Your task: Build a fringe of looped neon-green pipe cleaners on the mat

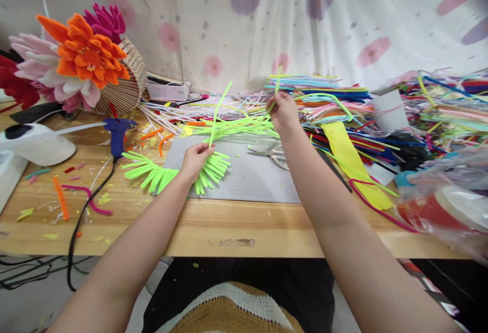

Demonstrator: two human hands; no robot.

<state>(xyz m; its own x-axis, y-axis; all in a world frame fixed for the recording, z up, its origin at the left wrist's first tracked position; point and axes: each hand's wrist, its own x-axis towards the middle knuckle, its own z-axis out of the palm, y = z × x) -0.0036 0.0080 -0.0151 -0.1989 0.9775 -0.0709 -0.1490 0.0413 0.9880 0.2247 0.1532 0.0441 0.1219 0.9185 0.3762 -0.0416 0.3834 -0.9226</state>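
My left hand (197,161) is closed on a lime-green pipe cleaner (218,112) that stands up from its fingertips. Beneath that hand, a fan of folded lime-green pipe cleaners (160,175) spreads over the front of the grey cutting mat (251,180). Farther back, my right hand (282,111) pinches another lime-green pipe cleaner, whose tip (279,76) points upward. Loose lime-green pipe cleaners (244,129) lie in a pile between the hands. Scissors (272,156) rest on the mat, partly hidden by my right forearm.
A blue glue gun (119,137) stands at left, its black cord (76,226) hanging over the table edge. Behind it are fuzzy flowers (91,58) and a woven basket (131,76). Bundles of coloured pipe cleaners (335,99) and a yellow strip (353,165) lie at right.
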